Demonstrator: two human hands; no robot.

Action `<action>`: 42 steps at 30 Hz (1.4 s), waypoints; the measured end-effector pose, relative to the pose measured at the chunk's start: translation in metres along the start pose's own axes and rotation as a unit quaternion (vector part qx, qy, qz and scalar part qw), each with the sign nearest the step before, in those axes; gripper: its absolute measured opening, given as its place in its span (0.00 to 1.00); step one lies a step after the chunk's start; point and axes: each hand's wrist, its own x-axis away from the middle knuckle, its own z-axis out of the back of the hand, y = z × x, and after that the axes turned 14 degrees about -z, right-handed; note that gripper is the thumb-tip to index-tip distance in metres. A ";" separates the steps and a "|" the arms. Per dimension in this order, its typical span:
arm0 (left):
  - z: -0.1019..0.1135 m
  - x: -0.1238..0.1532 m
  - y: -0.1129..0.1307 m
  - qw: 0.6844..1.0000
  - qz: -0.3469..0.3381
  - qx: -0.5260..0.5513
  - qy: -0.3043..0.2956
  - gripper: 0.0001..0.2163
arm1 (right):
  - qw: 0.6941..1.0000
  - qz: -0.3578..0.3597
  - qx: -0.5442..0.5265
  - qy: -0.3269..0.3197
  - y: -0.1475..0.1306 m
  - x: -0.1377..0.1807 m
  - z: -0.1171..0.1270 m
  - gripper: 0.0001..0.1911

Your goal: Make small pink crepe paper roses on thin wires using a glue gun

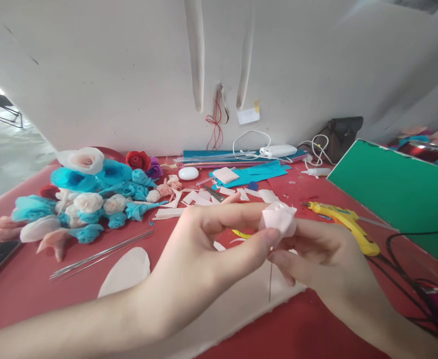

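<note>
A small pale pink paper flower (278, 219) is held up in front of me, with a thin wire stem (270, 284) pointing down from it. My left hand (219, 249) pinches the flower's petals between thumb and forefinger. From the right, my right hand (312, 254) is closed round the flower's base near the stem; its far fingers are partly hidden. Below the hands lies a pale board (219, 319), and a rounded pale paper piece (127, 269) shows left of my left wrist.
Several blue, white and pink paper flowers (87, 202) are heaped at left, with metal wires (102, 254) in front. Paper scraps and scissors (214, 193) lie behind my hands. A yellow glue gun (344, 219) rests at right beside a green board (398, 194), its black cable nearby.
</note>
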 end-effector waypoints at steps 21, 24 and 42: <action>0.018 -0.008 -0.013 0.997 -0.013 0.048 -0.055 0.09 | 0.982 -0.042 -0.125 -0.139 -0.008 -0.001 0.013 0.12; 0.025 -0.015 -0.016 0.987 -0.040 0.014 -0.152 0.08 | 0.970 -0.092 -0.120 -0.193 -0.014 -0.003 0.019 0.13; 0.023 -0.016 -0.021 0.943 -0.216 -0.116 -0.226 0.05 | 0.926 -0.225 -0.036 -0.300 -0.024 -0.003 0.031 0.07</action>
